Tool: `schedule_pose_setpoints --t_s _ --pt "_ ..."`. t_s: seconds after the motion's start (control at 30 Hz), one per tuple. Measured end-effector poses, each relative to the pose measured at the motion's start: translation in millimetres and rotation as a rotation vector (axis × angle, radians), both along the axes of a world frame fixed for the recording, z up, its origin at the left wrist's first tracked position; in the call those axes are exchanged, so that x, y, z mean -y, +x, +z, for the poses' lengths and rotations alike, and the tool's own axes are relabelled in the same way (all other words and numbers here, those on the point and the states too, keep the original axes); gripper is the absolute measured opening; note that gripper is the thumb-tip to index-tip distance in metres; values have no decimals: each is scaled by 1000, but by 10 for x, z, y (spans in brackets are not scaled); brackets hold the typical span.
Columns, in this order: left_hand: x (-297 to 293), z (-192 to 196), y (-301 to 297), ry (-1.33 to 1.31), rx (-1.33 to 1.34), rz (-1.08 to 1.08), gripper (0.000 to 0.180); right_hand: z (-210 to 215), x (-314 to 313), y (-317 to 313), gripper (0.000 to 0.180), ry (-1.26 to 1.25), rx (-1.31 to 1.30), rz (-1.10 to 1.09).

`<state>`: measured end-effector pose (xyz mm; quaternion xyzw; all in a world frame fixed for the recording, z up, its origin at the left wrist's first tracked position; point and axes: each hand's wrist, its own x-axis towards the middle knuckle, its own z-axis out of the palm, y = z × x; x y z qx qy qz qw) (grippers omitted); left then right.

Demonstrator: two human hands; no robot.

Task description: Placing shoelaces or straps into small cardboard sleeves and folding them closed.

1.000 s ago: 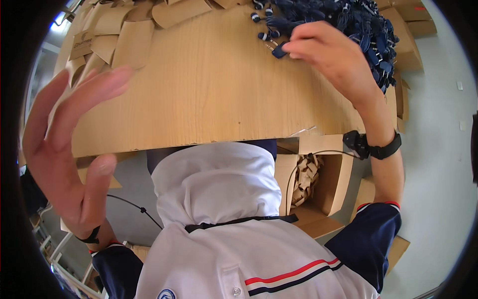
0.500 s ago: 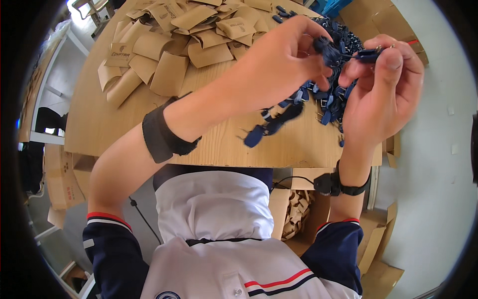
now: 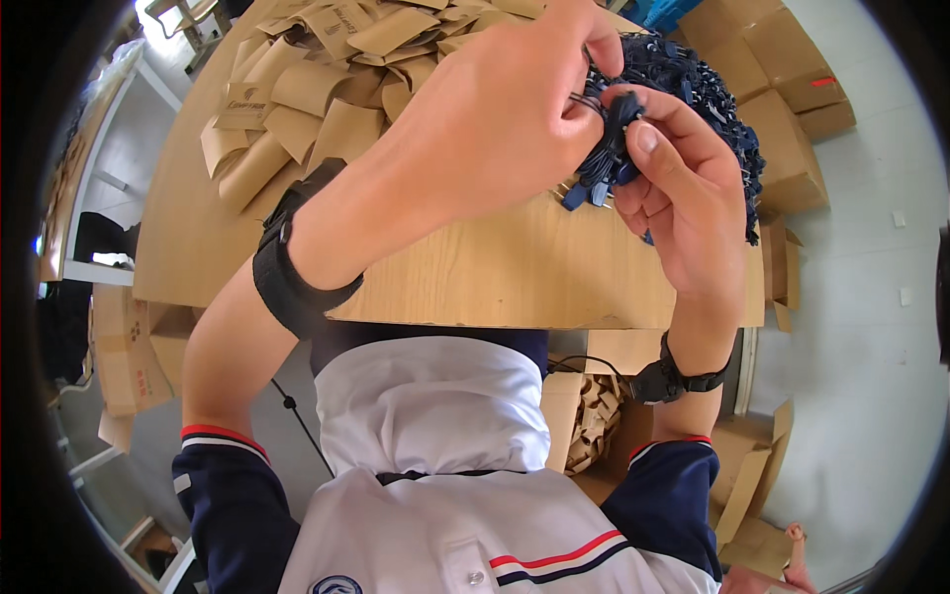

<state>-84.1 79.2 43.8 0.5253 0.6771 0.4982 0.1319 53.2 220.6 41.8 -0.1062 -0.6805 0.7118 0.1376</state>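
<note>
- Small bunch of dark-blue tags w/ strings (image 3: 602, 158) is held up between both hands, above the table edge, just in front of the big heap.
- Right hand (image 3: 683, 198): palm toward camera, fingers curled round the bunch, thumb (image 3: 648, 134) pressed on its top. Closed on it.
- Left hand (image 3: 505, 119): back of hand to camera, fingertips pinched narrow on the strings at the top of the same bunch, touching the right thumb area. Exactly which string it grips – can't tell.
- Heap of dark-blue tags (image 3: 712, 89) lies on the table just behind and to the right of the right hand; partly hidden by both hands.
- Wooden table (image 3: 495, 277) sits under both hands; its near edge runs just below the wrists.
- Pile of brown paper sleeves (image 3: 317, 89) on the table, beyond and to the left of the left hand, well apart from the bunch.
- Black wristband (image 3: 292, 267) on left forearm; black watch-type band (image 3: 673, 376) on right wrist.
- Cardboard boxes (image 3: 782, 59) on the floor beyond the right hand, past the heap.
- Open box w/ brown paper scraps (image 3: 594, 426) under the table, below the right wrist.
- Person wears white top w/ navy sleeves (image 3: 435, 475), low in view.
</note>
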Motion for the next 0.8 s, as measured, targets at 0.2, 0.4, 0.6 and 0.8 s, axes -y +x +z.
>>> schedule_pose_setpoints --t_s 0.2,0.4,0.6,0.8 --pt "202 -393 79 -154 41 -26 27 -128 -58 -75 18 754 -596 -263" --pt "931 -544 -576 -298 -431 130 37 -114 27 30 20 950 -524 -206" --pt "1260 -764 -658 -377 -873 0 44 -22 -23 -22 24 815 -608 -259" --pt "1336 -729 -402 -470 -832 196 38 213 -35 -14 28 1031 -757 -116"
